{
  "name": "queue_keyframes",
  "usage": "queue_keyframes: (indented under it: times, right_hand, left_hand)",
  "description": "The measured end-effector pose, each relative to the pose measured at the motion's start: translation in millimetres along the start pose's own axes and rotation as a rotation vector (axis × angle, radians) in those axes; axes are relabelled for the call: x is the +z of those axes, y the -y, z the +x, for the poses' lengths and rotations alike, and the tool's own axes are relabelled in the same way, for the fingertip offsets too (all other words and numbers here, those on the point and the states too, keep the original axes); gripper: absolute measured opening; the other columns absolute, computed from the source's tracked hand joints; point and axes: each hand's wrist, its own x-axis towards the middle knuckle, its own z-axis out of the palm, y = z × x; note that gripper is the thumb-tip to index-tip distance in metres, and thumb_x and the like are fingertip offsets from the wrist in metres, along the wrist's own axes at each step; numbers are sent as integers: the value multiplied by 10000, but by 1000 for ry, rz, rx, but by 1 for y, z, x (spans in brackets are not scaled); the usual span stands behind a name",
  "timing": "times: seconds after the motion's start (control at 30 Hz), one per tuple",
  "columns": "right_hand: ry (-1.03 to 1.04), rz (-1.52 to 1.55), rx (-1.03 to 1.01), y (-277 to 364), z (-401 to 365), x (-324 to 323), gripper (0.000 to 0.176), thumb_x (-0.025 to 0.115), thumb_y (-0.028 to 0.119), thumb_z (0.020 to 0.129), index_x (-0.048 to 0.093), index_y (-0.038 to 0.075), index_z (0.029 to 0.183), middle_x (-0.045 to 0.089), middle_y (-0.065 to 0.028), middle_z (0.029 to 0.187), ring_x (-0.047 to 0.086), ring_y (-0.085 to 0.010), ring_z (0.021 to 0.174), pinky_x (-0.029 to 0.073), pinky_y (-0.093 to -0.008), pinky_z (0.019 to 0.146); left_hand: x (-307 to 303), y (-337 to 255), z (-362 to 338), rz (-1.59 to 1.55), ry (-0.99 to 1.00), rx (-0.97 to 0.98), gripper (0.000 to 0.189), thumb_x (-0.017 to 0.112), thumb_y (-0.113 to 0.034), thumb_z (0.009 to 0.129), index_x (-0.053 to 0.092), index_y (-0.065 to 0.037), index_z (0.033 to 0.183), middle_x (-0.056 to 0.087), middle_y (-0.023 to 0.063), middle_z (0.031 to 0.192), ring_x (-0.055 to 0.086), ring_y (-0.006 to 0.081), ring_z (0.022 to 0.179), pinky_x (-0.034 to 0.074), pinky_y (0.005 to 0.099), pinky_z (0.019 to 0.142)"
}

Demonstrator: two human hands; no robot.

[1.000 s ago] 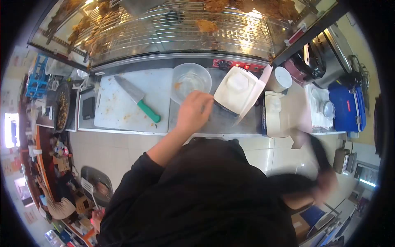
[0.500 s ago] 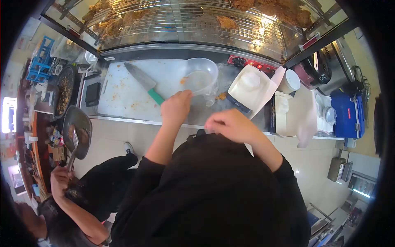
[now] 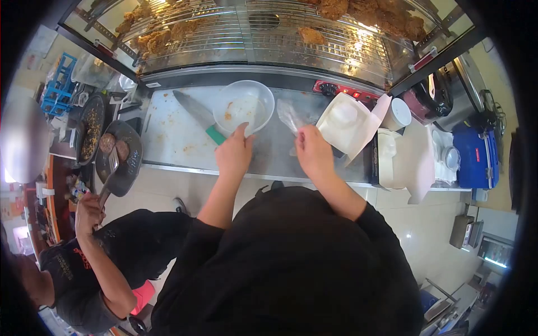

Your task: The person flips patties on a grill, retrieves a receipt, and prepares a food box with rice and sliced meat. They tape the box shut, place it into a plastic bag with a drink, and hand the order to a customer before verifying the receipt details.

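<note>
Plastic bowl (image 3: 242,103), at right end of cutting board (image 3: 178,137) — likely light, slightly flexible, maybe greasy-slick; best taken by the rim. Pinched there, near side, by left hand (image 3: 233,155). Gripped at near end by right hand (image 3: 314,154): crumpled clear film (image 3: 288,115) — probably soft, clingy.

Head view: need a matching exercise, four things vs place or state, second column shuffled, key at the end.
Things:
1. bowl
2. knife
3. crumpled clear plastic
4. pan

Places and states:
A. green-handled, lying on the white cutting board
B. holds brown patties
C. has the left hand at its rim
D. held in the right hand

Pairs: 1-C, 2-A, 3-D, 4-B
</note>
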Motion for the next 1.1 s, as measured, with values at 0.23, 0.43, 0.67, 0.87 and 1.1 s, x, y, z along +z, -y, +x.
queue_keyframes:
  times: [0.23, 0.43, 0.67, 0.87, 1.1]
  right_hand:
    - [-3, -69, -237, 28, -25, -56, 145, 644, 58, 757, 595, 80, 892, 568, -95, 820, 591, -291, 703, 474, -373, 600]
    - [55, 306, 77, -1, -20, -56, 277, 560, 157, 919, 607, 53, 1171, 534, 20, 708, 539, -115, 661, 444, -270, 574]
    - [149, 1375, 684, 0, -11, -59, 462, 502, 340, 950, 485, 69, 1323, 567, 6, 910, 518, -83, 790, 433, -241, 638]
    - [411, 1480, 473, -6, -21, -48, 723, 437, 525, 928, 216, 87, 1459, 293, -114, 1478, 381, -279, 1269, 316, -423, 1060]
    - [321, 1402, 449, 31, -12, -51, 885, 416, 673, 847, 88, 157, 1488, 174, -98, 1530, 238, -359, 1353, 204, -513, 1096]
  left_hand:
    - [-21, -73, 3, -588, 206, 8, 219, 642, -272, 825, 630, -57, 867, 661, 139, 747, 643, 318, 697, 487, 401, 599]
    - [-21, -85, -10, -370, 41, 386, 100, 569, -150, 807, 563, -53, 832, 600, 132, 739, 614, 317, 680, 488, 419, 589]
    - [-28, -95, -37, -248, 153, 624, 161, 587, -157, 753, 543, -68, 879, 563, 89, 781, 616, 269, 682, 500, 372, 534]
    - [-40, -99, -45, -253, -45, 511, 203, 597, -183, 725, 531, -83, 889, 562, 84, 781, 614, 246, 671, 494, 354, 501]
    - [-23, -87, -54, -337, -97, 665, 223, 580, -155, 732, 545, -90, 943, 548, 50, 730, 618, 228, 626, 497, 328, 495]
